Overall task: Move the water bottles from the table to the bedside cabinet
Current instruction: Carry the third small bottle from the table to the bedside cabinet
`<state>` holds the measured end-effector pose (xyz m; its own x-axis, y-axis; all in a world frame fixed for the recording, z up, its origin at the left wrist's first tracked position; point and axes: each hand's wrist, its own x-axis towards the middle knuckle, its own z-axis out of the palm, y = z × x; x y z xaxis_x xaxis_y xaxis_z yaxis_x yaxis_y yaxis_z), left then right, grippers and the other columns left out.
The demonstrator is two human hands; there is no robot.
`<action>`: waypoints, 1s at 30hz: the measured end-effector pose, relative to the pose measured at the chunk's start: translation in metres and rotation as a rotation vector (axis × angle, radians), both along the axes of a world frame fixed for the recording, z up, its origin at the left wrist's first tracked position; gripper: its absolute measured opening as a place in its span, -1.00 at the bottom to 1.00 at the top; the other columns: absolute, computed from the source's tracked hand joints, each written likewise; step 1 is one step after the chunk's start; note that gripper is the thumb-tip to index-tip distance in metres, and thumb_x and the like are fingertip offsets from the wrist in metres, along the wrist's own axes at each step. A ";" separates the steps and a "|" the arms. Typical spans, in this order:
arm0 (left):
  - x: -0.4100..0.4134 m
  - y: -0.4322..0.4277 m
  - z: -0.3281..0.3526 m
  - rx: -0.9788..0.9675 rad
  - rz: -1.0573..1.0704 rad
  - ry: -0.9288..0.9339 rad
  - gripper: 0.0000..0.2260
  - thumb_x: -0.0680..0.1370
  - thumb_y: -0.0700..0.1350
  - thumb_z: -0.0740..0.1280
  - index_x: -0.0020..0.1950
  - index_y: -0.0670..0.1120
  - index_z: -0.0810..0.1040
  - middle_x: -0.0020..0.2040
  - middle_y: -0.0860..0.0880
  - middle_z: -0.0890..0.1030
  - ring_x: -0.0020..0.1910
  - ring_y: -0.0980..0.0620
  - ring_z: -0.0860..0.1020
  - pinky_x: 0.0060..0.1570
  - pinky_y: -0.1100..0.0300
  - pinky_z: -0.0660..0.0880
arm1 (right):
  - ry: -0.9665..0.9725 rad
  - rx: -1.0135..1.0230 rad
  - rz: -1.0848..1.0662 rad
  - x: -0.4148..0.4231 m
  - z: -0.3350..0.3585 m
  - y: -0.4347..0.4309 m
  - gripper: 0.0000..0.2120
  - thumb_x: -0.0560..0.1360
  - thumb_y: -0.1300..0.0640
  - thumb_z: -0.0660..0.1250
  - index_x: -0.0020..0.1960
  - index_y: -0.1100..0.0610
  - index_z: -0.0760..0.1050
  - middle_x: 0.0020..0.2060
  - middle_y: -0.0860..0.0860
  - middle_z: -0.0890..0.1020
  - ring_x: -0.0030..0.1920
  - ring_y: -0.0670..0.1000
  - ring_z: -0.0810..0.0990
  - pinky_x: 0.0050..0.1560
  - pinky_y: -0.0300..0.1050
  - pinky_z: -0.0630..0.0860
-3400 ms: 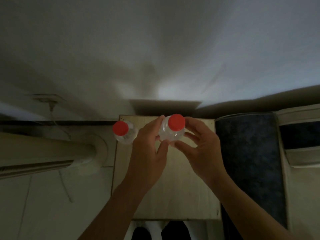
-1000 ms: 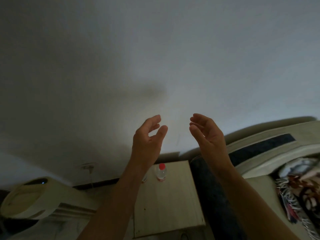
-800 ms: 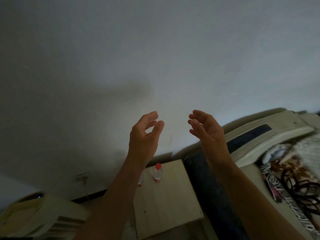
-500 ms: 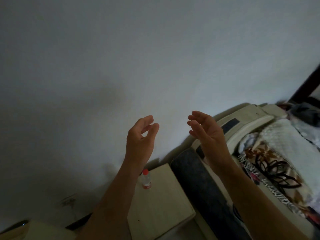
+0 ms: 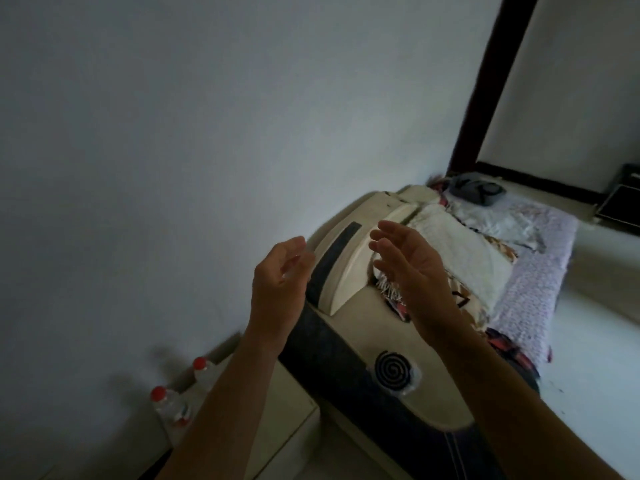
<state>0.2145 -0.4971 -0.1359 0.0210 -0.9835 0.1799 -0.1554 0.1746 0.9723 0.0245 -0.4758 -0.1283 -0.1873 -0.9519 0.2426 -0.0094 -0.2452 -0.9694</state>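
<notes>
Left hand (image 5: 277, 289): raised, fingers loosely curled, nothing held.
Right hand (image 5: 412, 268): raised, fingers relaxed, nothing held.
Water bottles (image 5: 204, 374): two seen upright on bedside cabinet (image 5: 284, 407).

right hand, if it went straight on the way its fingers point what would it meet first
Probably the cream headboard past the right hand, else the wall behind; depth is unclear.
</notes>
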 end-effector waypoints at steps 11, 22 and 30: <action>-0.089 0.006 0.022 -0.054 -0.290 0.021 -0.66 0.58 -0.01 0.35 0.34 -0.04 0.53 0.21 0.07 0.62 0.20 0.12 0.59 0.23 -0.07 0.56 | 0.066 0.012 -0.290 -0.072 0.013 0.067 -0.63 0.58 0.07 0.31 0.37 0.12 0.46 0.21 0.01 0.64 0.22 -0.06 0.64 0.23 -0.11 0.60; -0.176 0.024 0.017 -0.062 -0.690 0.044 -0.66 0.60 -0.03 0.33 0.35 -0.09 0.53 0.24 -0.01 0.62 0.22 0.09 0.58 0.22 0.05 0.56 | 0.103 0.077 -0.739 -0.109 0.011 0.161 -0.62 0.53 -0.04 0.33 0.33 -0.01 0.46 0.19 -0.09 0.63 0.23 -0.09 0.64 0.26 -0.19 0.59; -0.227 0.081 0.016 -0.030 -0.860 0.070 -0.60 0.51 0.06 0.33 0.30 -0.07 0.56 0.20 0.01 0.64 0.20 0.05 0.60 0.20 -0.10 0.57 | 0.070 0.081 -0.952 -0.127 0.018 0.229 -0.44 0.44 -0.15 0.31 0.37 0.06 0.44 0.26 0.03 0.61 0.29 0.03 0.61 0.32 -0.01 0.57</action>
